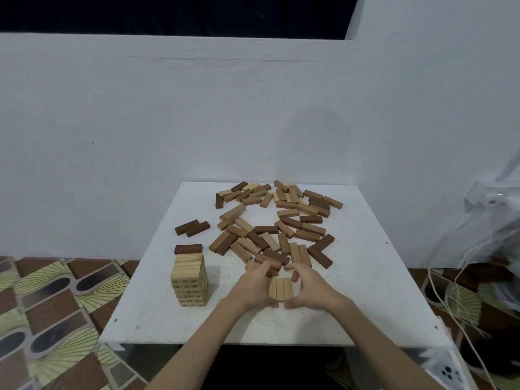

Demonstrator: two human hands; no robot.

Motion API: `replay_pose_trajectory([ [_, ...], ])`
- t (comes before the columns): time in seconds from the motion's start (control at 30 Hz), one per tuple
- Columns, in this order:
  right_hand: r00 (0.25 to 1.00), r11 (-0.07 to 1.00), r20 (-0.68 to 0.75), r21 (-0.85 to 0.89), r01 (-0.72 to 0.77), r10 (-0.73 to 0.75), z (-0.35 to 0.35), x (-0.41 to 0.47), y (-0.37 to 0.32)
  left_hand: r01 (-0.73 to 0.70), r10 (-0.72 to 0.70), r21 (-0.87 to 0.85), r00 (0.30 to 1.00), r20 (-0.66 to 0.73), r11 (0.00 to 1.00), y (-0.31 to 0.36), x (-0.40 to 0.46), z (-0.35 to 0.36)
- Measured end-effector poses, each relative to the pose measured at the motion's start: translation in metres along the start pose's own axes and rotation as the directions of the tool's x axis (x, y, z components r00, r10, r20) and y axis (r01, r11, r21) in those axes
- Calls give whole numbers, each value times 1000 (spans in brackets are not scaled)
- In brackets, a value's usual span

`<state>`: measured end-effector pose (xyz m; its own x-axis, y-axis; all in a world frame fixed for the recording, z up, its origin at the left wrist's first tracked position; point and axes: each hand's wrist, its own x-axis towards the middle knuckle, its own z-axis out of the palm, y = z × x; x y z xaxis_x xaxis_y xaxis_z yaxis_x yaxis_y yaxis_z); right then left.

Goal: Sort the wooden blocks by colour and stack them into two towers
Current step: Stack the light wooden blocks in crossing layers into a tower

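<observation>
Three light wooden blocks (pixel 279 289) lie side by side on the white table (pixel 365 291), near its front. My left hand (pixel 254 287) grips their left side and my right hand (pixel 306 287) grips their right side, squeezing them together. A tower of light blocks (pixel 190 280) stands at the table's left, several layers high. A dark block (pixel 188 249) lies just behind the tower, and two more dark blocks (pixel 192 228) lie farther back on the left. A big scatter of mixed light and dark blocks (pixel 275 223) covers the table's middle and back.
A white wall rises right behind the table. Patterned floor tiles (pixel 56 313) show to the left. At the right, white cables (pixel 450 299) and a plastic-wrapped object (pixel 501 220) sit close to the table's edge.
</observation>
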<state>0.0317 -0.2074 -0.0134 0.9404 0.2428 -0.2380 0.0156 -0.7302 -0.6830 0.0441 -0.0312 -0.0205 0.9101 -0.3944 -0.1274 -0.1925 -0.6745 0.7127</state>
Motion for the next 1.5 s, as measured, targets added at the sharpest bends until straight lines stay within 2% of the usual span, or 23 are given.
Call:
replay_pose_trajectory([
  [0.2,997,997,-34,30,66,-65,3,-1,-5,-10,10,12,1000,6,1000,3,0,-1],
  [0.57,994,992,19,74,107,-109,3,4,-2,-12,12,-13,1000,20,1000,-8,8,7],
  [1.5,994,979,-23,173,112,-110,9,5,7,-50,50,-6,999,-2,999,-17,13,12],
])
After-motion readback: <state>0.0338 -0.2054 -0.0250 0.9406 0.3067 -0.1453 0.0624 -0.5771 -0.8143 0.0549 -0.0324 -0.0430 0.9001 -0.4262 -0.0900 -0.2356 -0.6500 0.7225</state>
